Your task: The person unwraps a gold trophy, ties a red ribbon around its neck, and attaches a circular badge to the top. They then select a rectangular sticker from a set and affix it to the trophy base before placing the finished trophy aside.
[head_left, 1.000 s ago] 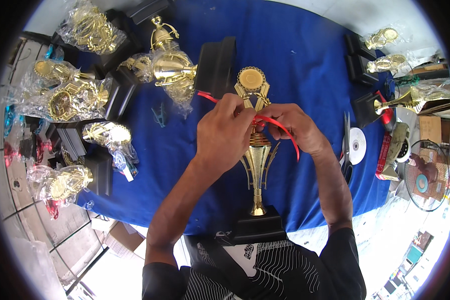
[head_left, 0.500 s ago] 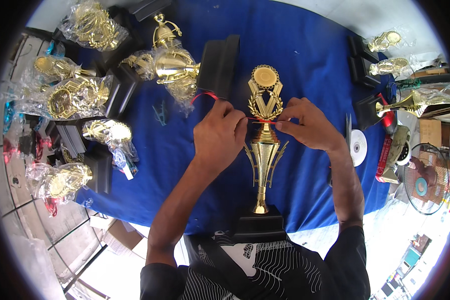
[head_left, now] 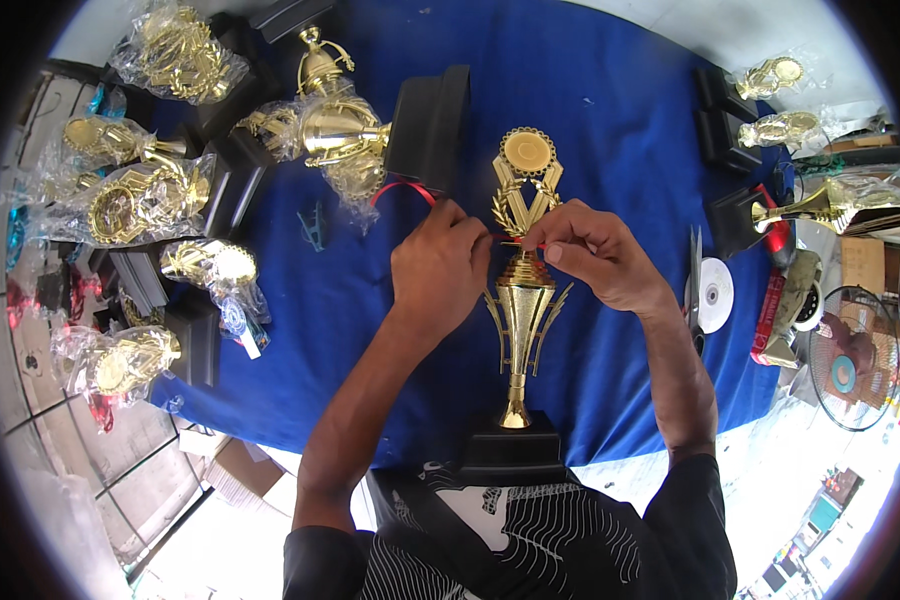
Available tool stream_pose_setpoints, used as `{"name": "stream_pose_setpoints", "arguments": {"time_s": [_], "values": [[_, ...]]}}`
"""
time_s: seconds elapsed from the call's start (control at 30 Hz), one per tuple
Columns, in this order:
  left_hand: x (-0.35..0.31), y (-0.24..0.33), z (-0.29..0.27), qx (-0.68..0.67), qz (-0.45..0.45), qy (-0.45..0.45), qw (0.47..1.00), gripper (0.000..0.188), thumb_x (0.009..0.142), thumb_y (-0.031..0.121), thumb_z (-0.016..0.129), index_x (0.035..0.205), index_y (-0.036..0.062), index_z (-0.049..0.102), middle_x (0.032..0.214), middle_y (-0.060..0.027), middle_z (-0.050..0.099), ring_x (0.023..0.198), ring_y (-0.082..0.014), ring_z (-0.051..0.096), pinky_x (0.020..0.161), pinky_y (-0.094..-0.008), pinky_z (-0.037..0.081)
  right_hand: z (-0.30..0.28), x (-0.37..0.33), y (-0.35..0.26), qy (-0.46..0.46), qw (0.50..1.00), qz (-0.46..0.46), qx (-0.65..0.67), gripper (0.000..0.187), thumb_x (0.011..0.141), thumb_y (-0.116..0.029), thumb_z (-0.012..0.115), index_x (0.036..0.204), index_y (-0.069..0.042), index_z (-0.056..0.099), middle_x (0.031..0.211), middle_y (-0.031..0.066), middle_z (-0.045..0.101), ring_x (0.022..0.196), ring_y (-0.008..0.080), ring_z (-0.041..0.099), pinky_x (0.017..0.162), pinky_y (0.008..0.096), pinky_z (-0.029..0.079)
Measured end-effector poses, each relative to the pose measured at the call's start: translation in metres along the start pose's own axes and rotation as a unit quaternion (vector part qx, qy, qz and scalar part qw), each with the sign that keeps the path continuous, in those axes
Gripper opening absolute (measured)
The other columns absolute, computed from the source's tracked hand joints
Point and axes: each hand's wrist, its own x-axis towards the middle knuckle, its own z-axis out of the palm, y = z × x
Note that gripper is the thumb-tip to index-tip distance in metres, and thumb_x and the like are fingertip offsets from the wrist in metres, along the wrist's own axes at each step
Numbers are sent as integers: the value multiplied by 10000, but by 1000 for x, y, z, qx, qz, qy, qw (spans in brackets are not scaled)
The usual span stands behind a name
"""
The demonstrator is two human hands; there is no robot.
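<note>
A gold trophy [head_left: 525, 308] lies in front of me, its black base [head_left: 511, 449] toward my body and its round medallion head [head_left: 527, 152] away from me. A red ribbon [head_left: 407, 186] loops out beyond my left hand and crosses the trophy's neck, just below the laurel wreath. My left hand [head_left: 438, 262], left of the neck, is closed in a pinch on the ribbon. My right hand [head_left: 598, 254] pinches the ribbon at the neck, its fingers covering the right side of the wreath. The ribbon between the two hands is partly hidden.
Several gold trophies in clear plastic [head_left: 150, 200] crowd the left side. Another gold cup trophy [head_left: 345, 135] lies beyond my left hand. Scissors [head_left: 696, 290] and a white ribbon spool [head_left: 712, 296] lie right of my right forearm. More trophies [head_left: 780, 130] and a fan [head_left: 852, 355] are farther right.
My right hand has moved left onto the trophy's neck, covering part of the wreath. The trophy has shifted slightly left. My left hand stays nearly in place.
</note>
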Motion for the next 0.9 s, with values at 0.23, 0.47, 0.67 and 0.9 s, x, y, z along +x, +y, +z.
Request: {"name": "stream_pose_setpoints", "arguments": {"time_s": [0.23, 0.47, 0.67, 0.9], "values": [[-7, 5, -15, 6, 112, 22, 993, 126, 866, 74, 758, 974, 87, 693, 983, -60, 588, 745, -243, 670, 634, -367, 544, -2, 1, 2, 22, 989, 32, -142, 181, 1071, -171, 595, 1052, 3, 640, 958, 17, 601, 811, 52, 512, 712, 243, 440], [2, 8, -22, 11, 199, 34, 979, 159, 838, 20, 752, 971, 69, 679, 1015, -71, 579, 759, -219, 681, 624, -356, 553, 2, -1, 0, 25, 997, 45, -62, 150, 1057, -103, 562, 1070, 16, 653, 892, 30, 583, 809, 77, 525, 703, 266, 444], [2, 14, -22, -28, 203, -1, 979, 178, 807, -3, 754, 953, 60, 674, 1042, -75, 575, 744, -220, 671, 619, -346, 547, 0, 2, 4, 33, 989, -14, -140, 128, 996, 0, 584, 1100, 27, 652, 902, 55, 619, 788, 76, 558, 677, 265, 454], [11, 20, -16, -10, 239, 39, 970, 192, 799, 17, 781, 965, 70, 703, 1045, -74, 570, 741, -195, 668, 602, -324, 540, 5, 6, -6, 102, 979, 33, -175, 64, 945, 24, 642, 1005, 23, 663, 826, 59, 654, 716, 71, 598, 596, 264, 454]]}}
